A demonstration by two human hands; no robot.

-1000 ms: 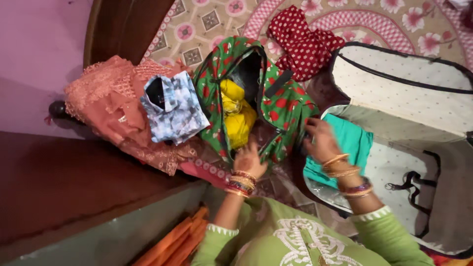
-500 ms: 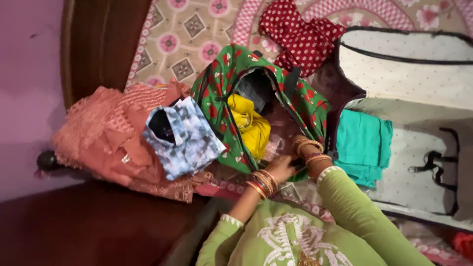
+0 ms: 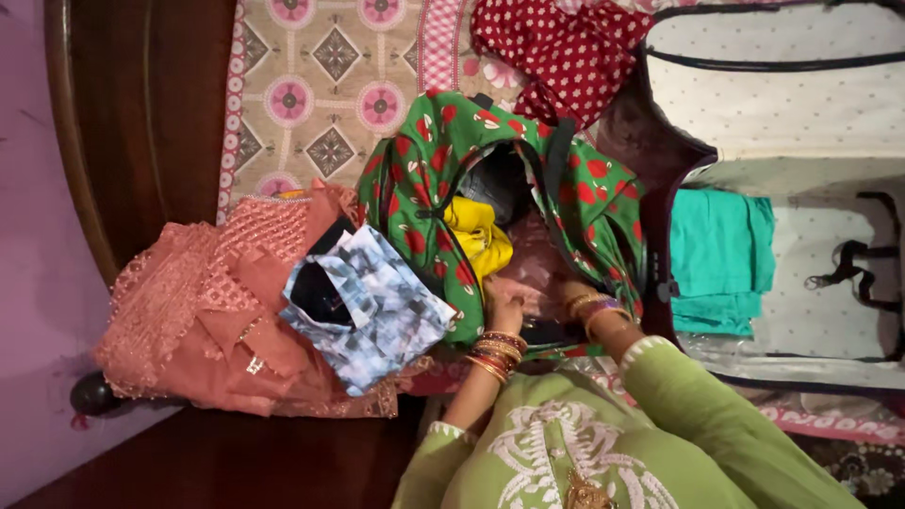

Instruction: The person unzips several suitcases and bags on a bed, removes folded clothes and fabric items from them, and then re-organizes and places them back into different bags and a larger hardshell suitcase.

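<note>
A salmon lace garment (image 3: 198, 302) and a folded blue-white patterned shirt (image 3: 372, 306) are seen at the left. Beside them, on the patterned bedspread (image 3: 320, 85), a green bag with red spots (image 3: 424, 160) lies unzipped, yellow cloth (image 3: 478, 240) showing inside. The left hand (image 3: 504, 306) and right hand (image 3: 566, 294) are reached into its opening; their finger positions cannot be told. A folded teal cloth (image 3: 721, 254) is laid in the open suitcase (image 3: 811, 113) at the right.

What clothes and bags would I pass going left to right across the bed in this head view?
Peach lace garment → folded blue-and-white shirt → green bag with red print, where the yellow cloth sits and both hands reach in → folded teal cloth in the open dotted suitcase.
</note>
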